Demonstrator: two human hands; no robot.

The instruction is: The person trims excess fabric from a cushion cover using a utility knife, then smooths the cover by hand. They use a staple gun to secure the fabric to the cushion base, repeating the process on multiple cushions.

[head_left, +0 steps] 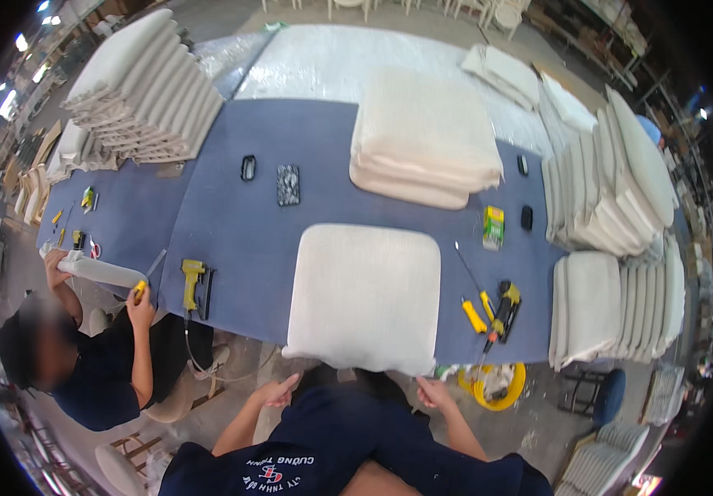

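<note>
A padded seat cushion [364,298] covered in off-white fabric lies on the blue table top, its near edge overhanging the table's front. Below its near left corner is my left hand [276,391], fingers curled together and thumb stretched forward, with a small gap to the cushion and nothing visible in it. Close under the near right corner, my right hand [436,393] has its fingers drawn together. Whether it pinches the fabric edge there cannot be made out. To the right lie a yellow-handled screwdriver [485,302], a yellow-handled tool [474,316] and a yellow-black air stapler [503,310].
Left, a person [92,355] holds a cushion [104,269] and a yellow-handled tool [139,289]. Another stapler [194,285] with a hose lies between us. Cushion stacks stand at the back left [145,83], middle [422,136] and right [612,182]. A yellow bucket [522,388] stands below right.
</note>
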